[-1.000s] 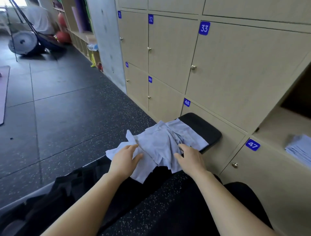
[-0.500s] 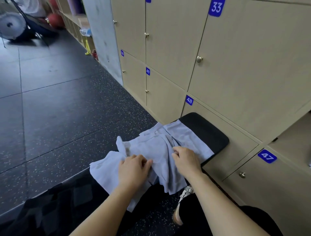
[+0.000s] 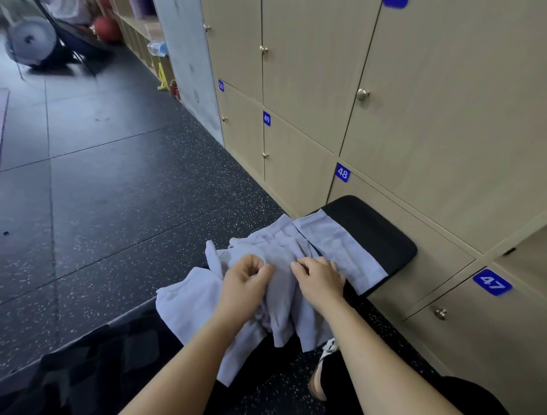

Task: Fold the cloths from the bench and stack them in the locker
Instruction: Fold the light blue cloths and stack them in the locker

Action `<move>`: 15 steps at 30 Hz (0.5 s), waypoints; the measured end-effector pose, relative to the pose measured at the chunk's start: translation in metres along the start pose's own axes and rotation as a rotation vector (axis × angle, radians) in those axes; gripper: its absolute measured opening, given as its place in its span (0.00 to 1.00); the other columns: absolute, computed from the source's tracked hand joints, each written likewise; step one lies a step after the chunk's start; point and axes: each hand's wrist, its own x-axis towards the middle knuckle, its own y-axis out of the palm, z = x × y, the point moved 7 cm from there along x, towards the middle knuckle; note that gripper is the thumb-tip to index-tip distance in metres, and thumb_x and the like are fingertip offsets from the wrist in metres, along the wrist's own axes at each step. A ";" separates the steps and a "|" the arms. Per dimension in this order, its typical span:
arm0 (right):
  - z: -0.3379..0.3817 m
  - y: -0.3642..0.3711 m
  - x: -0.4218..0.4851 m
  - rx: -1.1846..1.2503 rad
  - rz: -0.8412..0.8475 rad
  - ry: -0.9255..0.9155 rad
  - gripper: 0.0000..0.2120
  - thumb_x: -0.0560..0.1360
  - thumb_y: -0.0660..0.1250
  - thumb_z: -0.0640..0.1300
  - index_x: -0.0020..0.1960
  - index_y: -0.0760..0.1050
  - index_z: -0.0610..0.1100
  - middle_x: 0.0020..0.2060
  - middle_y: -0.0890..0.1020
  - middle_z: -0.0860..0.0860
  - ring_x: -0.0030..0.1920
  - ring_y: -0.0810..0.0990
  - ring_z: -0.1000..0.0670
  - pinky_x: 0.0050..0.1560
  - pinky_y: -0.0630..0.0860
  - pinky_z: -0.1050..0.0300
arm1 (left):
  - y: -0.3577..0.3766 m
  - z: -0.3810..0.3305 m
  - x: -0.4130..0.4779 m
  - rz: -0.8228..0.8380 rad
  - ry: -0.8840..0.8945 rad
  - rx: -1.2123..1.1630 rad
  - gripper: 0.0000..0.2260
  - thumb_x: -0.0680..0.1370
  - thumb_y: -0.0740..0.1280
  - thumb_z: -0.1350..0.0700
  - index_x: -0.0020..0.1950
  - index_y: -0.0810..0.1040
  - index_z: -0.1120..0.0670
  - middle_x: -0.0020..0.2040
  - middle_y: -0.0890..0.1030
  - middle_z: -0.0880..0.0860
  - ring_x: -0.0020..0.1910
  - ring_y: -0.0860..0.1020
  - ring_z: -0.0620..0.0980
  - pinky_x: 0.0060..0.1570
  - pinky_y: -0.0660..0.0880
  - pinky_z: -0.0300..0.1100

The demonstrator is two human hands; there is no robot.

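On the bench, we are pinching tangled cloths with left hand and right hand grips, perhaps risking dragging overhanging ones off.

Blue plates with white digits are fixed at the upper left corners of the pale locker doors.
- "49" plate: lower row, mid distance.
- "48" plate: next door nearer.
- "47" plate: nearest lower door.
- "50" plate: farthest, read only faintly.
- Top-edge plate: cut off, digits not readable.
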 end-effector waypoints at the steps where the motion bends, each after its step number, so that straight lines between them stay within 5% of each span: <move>1: 0.002 -0.003 -0.003 0.009 0.016 -0.002 0.17 0.79 0.53 0.59 0.56 0.78 0.55 0.64 0.74 0.49 0.65 0.67 0.43 0.65 0.63 0.49 | 0.000 -0.004 0.001 0.006 0.020 -0.037 0.15 0.78 0.65 0.65 0.35 0.66 0.55 0.23 0.67 0.43 0.22 0.63 0.39 0.24 0.62 0.31; 4: 0.009 -0.011 -0.008 0.127 0.076 0.008 0.21 0.79 0.51 0.61 0.58 0.78 0.53 0.63 0.75 0.48 0.66 0.67 0.42 0.66 0.64 0.47 | -0.002 -0.018 0.001 0.047 0.060 -0.128 0.16 0.79 0.64 0.65 0.35 0.65 0.53 0.28 0.65 0.45 0.29 0.62 0.42 0.30 0.61 0.35; 7: 0.019 -0.032 -0.021 0.488 0.028 0.012 0.19 0.71 0.56 0.66 0.39 0.77 0.53 0.43 0.78 0.50 0.51 0.73 0.46 0.59 0.71 0.44 | -0.006 -0.038 -0.002 0.095 0.097 -0.209 0.13 0.77 0.66 0.61 0.36 0.66 0.53 0.31 0.65 0.49 0.32 0.62 0.45 0.34 0.62 0.41; 9: 0.023 -0.054 -0.030 0.692 -0.044 -0.015 0.16 0.73 0.64 0.57 0.32 0.70 0.49 0.32 0.72 0.54 0.40 0.71 0.50 0.45 0.72 0.50 | -0.014 -0.052 -0.004 0.060 0.128 -0.212 0.10 0.74 0.67 0.57 0.36 0.67 0.54 0.32 0.66 0.51 0.33 0.63 0.47 0.34 0.63 0.42; 11: 0.026 -0.076 -0.038 0.818 -0.075 -0.060 0.13 0.77 0.66 0.45 0.34 0.70 0.47 0.30 0.72 0.54 0.35 0.70 0.54 0.39 0.69 0.60 | -0.023 -0.063 -0.006 -0.007 0.145 -0.218 0.11 0.77 0.68 0.59 0.37 0.69 0.55 0.32 0.68 0.52 0.33 0.65 0.48 0.36 0.64 0.44; 15: 0.034 -0.119 -0.053 1.002 -0.142 -0.126 0.07 0.76 0.69 0.40 0.42 0.72 0.42 0.35 0.75 0.50 0.36 0.72 0.55 0.33 0.70 0.70 | -0.031 -0.087 -0.011 -0.037 0.182 -0.205 0.10 0.79 0.67 0.60 0.37 0.72 0.55 0.32 0.72 0.51 0.33 0.69 0.48 0.39 0.71 0.46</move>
